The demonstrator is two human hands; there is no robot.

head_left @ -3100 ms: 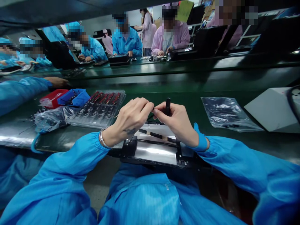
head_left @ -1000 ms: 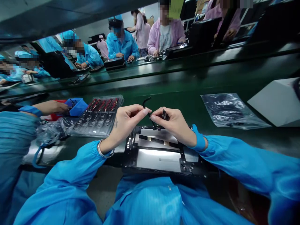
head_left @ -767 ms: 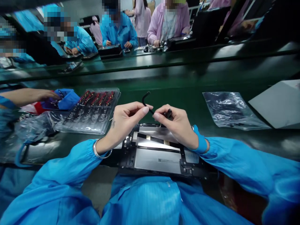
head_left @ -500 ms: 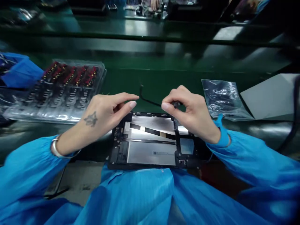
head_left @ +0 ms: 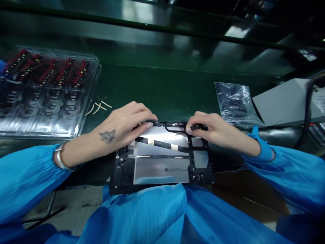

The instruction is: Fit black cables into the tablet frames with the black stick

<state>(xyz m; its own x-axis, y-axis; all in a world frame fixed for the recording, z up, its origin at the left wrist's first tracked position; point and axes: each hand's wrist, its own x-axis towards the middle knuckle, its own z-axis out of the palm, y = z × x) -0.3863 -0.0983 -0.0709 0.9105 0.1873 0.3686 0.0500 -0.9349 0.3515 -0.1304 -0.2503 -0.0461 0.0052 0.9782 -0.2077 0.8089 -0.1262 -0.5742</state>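
Observation:
An opened tablet (head_left: pixel 162 171) lies at the table's near edge against my blue gown, its silver battery panels and taped black ribbon exposed. My left hand (head_left: pixel 127 124) pinches its far rim between thumb and fingers. My right hand (head_left: pixel 209 127) is closed on a thin black cable (head_left: pixel 175 130) with a thicker dark end. This cable runs left from my fingertips over the tablet's far edge, and its bent tip lies by the rim, a little right of my left fingers. Whether the tip is seated there, I cannot tell.
At left stands a clear plastic tray (head_left: pixel 76 125) of small red and black parts. Several thin pale strips (head_left: pixel 99 106) lie beside it on the green table (head_left: pixel 152 84). A clear plastic bag (head_left: pixel 233 101) and a pale grey box (head_left: pixel 281 101) are at right, near a black cord (head_left: pixel 307 112).
The black cable has come down from above the table onto the tablet's far edge with my right hand. My left hand has moved to the tablet's rim. The view has shifted downward.

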